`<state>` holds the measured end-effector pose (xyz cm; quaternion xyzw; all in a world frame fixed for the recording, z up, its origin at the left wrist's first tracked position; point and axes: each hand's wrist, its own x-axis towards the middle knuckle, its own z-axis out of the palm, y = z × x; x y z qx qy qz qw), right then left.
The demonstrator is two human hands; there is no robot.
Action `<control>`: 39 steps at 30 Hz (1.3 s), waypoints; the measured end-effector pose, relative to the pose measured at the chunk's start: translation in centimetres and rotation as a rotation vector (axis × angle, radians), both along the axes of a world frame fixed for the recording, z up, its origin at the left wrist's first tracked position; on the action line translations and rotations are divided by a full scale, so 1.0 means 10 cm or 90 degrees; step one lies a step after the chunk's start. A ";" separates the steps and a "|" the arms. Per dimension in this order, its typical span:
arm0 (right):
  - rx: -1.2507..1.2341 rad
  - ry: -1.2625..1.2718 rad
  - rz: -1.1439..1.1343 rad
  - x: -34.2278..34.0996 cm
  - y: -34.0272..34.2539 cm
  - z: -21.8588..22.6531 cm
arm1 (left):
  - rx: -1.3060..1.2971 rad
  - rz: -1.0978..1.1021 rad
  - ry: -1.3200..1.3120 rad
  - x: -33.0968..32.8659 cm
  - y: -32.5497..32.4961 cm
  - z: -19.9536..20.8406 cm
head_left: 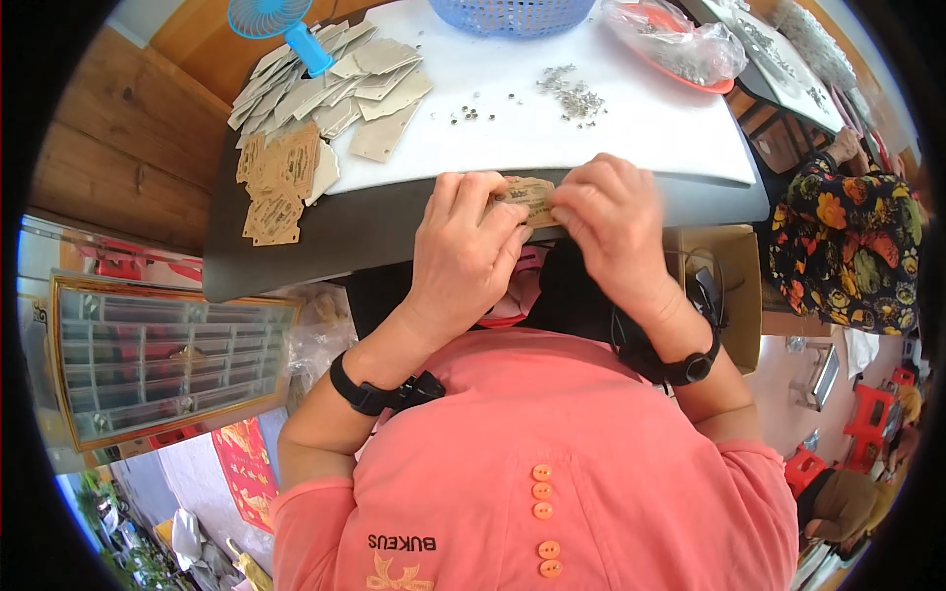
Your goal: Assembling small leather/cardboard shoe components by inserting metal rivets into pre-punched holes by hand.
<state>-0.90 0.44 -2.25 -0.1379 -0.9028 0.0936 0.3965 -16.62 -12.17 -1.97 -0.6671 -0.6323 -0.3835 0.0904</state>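
A brown kraft-paper card (529, 200) with dark print is held up over the table's near edge. My left hand (463, 236) grips it from the left, thumb and fingers closed on it. At the card's right edge, my right hand (616, 227) has its thumb and fingers pinched together, partly smeared by motion. Whether a small piece sits between those fingertips is hidden. Beyond my hands, small silvery metal pieces (572, 97) lie in a loose heap on the white tabletop (473, 69), with a few darker small pieces (471, 114) to their left.
At the left lie more kraft cards (279, 187) beside a large pile of pale cards (340, 84). A blue fan (281, 25) stands behind them. Along the back are a blue basket (512, 14) and a red tray (705, 84) with plastic bags. Another person in a flowered top (847, 236) sits at right.
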 end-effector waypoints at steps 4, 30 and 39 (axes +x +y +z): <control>0.043 -0.014 0.003 -0.04 -0.06 -0.03 | -0.032 -0.011 0.030 -0.09 -0.10 0.03; -0.026 -0.426 -0.166 -1.16 0.86 0.54 | 0.013 -0.025 -0.045 -0.22 -0.18 -0.08; 0.053 -0.435 -0.106 -1.13 0.85 0.59 | 0.008 -0.008 -0.024 -0.19 -0.15 -0.10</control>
